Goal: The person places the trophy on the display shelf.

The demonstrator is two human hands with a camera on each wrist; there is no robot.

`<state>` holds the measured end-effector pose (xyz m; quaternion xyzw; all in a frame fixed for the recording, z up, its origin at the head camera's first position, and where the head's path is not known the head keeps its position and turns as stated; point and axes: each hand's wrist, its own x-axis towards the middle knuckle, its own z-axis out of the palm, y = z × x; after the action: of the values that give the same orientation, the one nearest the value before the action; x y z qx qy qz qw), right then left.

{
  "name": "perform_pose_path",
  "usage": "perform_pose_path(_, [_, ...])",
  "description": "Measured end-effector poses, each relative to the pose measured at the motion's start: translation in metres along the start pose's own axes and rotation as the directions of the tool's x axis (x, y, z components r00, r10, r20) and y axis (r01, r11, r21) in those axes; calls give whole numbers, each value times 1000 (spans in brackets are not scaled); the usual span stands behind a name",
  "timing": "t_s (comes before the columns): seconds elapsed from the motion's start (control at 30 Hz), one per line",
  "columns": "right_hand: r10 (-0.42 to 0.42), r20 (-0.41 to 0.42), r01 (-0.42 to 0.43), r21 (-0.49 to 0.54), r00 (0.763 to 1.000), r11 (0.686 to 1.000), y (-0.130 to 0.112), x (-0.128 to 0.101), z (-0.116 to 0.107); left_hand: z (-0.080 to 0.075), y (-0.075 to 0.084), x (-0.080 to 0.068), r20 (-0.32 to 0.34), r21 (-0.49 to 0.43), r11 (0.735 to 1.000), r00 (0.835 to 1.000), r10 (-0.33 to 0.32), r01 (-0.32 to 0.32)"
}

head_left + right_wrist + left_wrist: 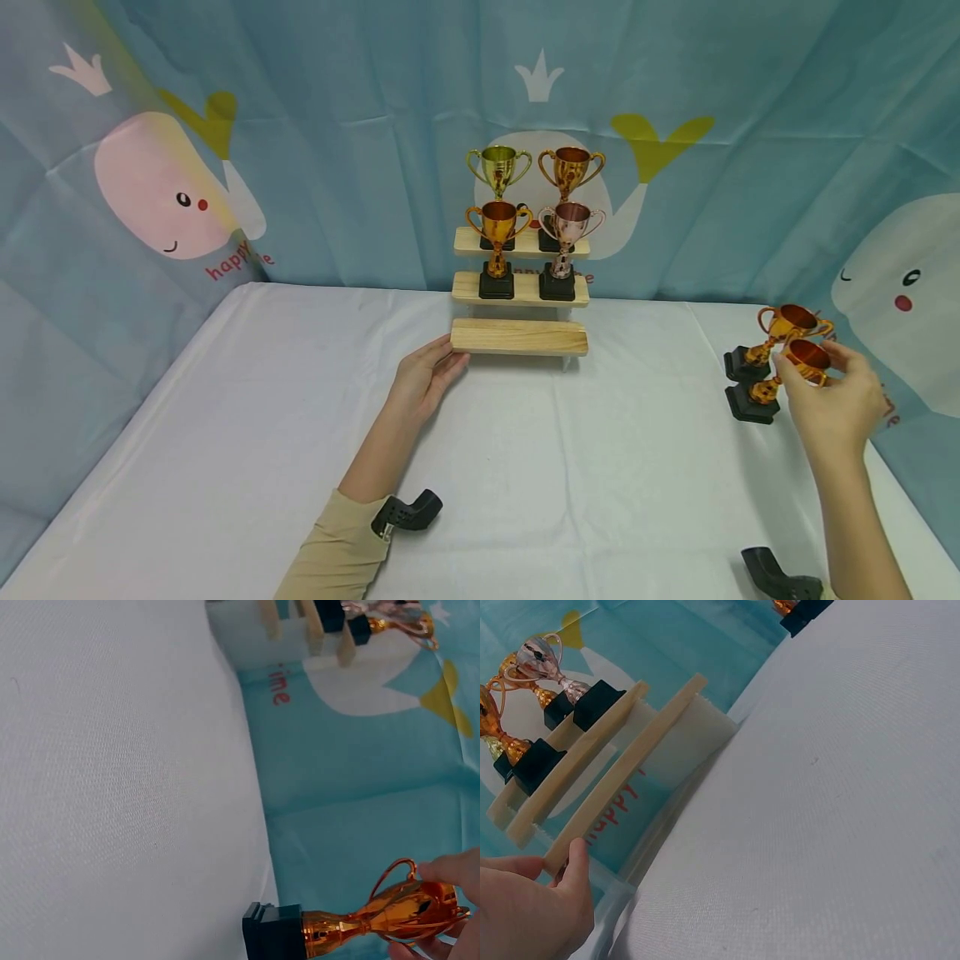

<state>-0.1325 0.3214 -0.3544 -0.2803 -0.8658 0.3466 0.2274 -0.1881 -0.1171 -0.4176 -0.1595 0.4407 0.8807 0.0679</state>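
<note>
A three-tier wooden display shelf (517, 337) stands at the back of the table. My left hand (427, 379) pinches the left end of its lowest board, thumb and fingers at the edge in the left wrist view. At the right, my right hand (840, 408) holds a bronze-coloured trophy (405, 907) by its cup, near the handles. Its black base (752, 404) is down by the white cloth. Just behind it stands a second bronze-coloured trophy (787, 321), partly hidden by the first. The lowest board bears no trophy.
On the top board stand a gold trophy (498, 171) and a bronze-coloured one (572, 169). The middle board holds an orange-gold trophy (498, 225) and a pink-silver one (570, 223). A blue printed curtain (337, 183) hangs behind the white-covered table (600, 483).
</note>
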Motion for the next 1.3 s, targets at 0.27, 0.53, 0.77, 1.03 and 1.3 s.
perform_pose_path(0.27, [42, 10, -43, 46, 999, 998, 0, 0, 4, 0, 0, 0, 3, -3, 1000, 1000, -2, 2])
perform_pose_path(0.53, [76, 20, -77, 58, 997, 995, 1, 3, 3, 0, 0, 0, 4, -11, 1000, 1000, -5, 5])
perform_pose_path(0.77, [49, 21, -50, 46, 999, 998, -1, 0, 1, 0, 0, 0, 3, -6, 1000, 1000, -2, 2])
perform_pose_path(1.03, [29, 83, -31, 29, 996, 999, -5, 1, -3, 0, -1, 1, 4, -4, 1000, 1000, 2, -2])
perform_pose_path(1.3, [-89, 187, 81, 51, 978, 995, -15, -3, -7, 0, -1, 1, 6, -2, 1000, 1000, 5, -5])
